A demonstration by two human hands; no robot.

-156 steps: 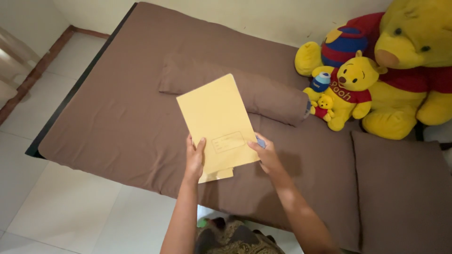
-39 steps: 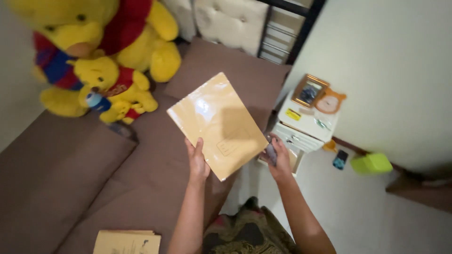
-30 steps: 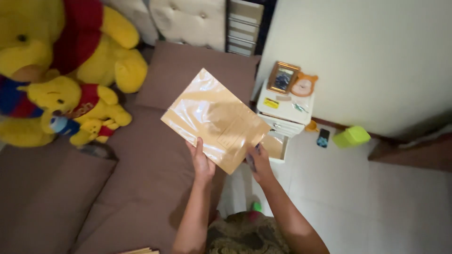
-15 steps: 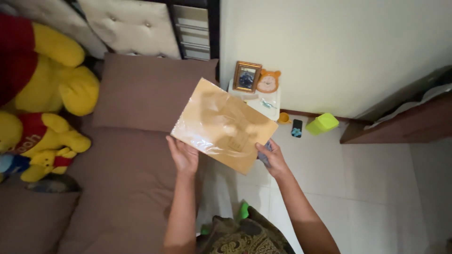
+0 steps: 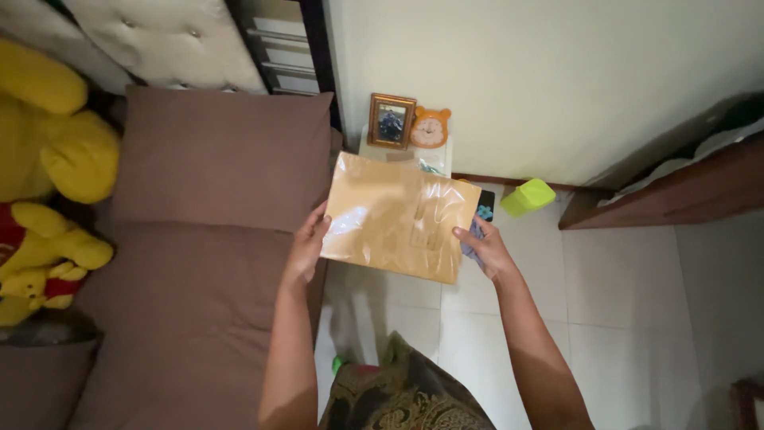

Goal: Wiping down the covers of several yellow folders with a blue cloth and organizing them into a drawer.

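Your left hand [image 5: 306,245] and right hand [image 5: 487,249] each grip an edge of the plastic-wrapped folder [image 5: 398,215], held in the air between them above the floor; nothing set down yet.

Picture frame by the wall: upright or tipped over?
Upright. The picture frame stands on the white bedside cabinet, its face visible, beside an orange bear-shaped clock.

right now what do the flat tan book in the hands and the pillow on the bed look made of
Book: tan paper or card under a clear glossy plastic sleeve, judging by the white glare and wrinkles. Pillow: brown woven cloth, matte, with soft creases; its filling is hidden.
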